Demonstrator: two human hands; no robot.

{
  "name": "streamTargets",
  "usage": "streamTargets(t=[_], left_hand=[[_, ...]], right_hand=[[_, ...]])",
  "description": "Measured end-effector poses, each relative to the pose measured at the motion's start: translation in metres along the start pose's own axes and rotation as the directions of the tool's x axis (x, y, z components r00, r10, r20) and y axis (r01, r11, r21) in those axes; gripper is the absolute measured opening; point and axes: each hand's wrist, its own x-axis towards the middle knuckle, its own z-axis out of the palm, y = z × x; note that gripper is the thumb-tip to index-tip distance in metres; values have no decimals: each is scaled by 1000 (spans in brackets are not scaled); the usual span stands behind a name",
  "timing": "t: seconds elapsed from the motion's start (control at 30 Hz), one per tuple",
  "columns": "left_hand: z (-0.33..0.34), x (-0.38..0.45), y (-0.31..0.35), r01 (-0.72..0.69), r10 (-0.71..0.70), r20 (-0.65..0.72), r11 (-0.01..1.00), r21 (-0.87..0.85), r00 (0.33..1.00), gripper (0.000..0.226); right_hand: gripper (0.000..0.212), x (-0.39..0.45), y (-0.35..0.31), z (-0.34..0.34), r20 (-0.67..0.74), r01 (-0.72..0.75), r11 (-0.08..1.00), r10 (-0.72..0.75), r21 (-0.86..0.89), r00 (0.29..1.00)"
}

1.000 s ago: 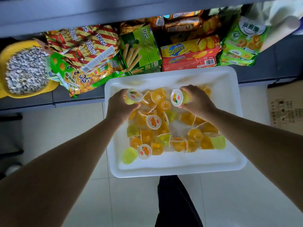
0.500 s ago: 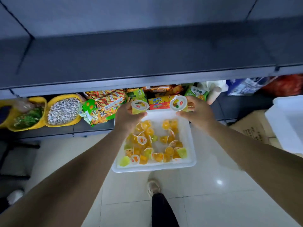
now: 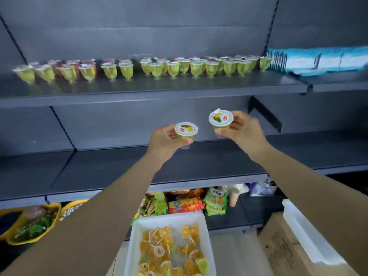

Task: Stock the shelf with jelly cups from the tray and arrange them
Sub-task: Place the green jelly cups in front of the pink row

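A: What does the left grip [image 3: 166,139] have hold of?

B: A green jelly cup [image 3: 186,132], pinched round its side, with the foil lid facing up. The fingers are curled against the cup wall.

A: And the right grip [image 3: 242,127]?

B: It holds a second green cup [image 3: 220,120] the same way, thumb below and fingers behind. This one is tilted slightly and sits a little higher than the left one.

A: Where are they in relation to the shelves?

B: Both grips are in the air in front of the bare middle shelf [image 3: 199,166], with neither cup touching it. Above and beyond the grips, the upper shelf [image 3: 151,90] carries a long row of green cups [image 3: 171,68], with some red ones behind on the left.

A: And the tray?

B: The white tray [image 3: 137,236] lies below the grips, between the forearms, with orange cups [image 3: 165,248] and a few green ones in it. A cardboard box [image 3: 282,250] stands just to its right.
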Motion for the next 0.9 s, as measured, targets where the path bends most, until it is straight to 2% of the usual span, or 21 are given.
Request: streamTargets(t=[0.17,0.3,0.63,0.9], left_hand=[[40,41,54,-75,60,-100,985,-156,993,35],[95,87,84,-102,85,-101,979,-178,991,35],[261,255,116,-76,64,-88,987,-140,994,37],[337,346,114,-30,25,-159,999,-30,987,28]], right_hand=[[42,44,-38,-50,-56,53,999,-53,1,997],[40,88,-35,-101,-108,51,999,-52,-12,993],[38,258,41,-226,-201,-54,999,52,-2,978],[36,351,105,-245,-229,-133,991,127,-13,965]])
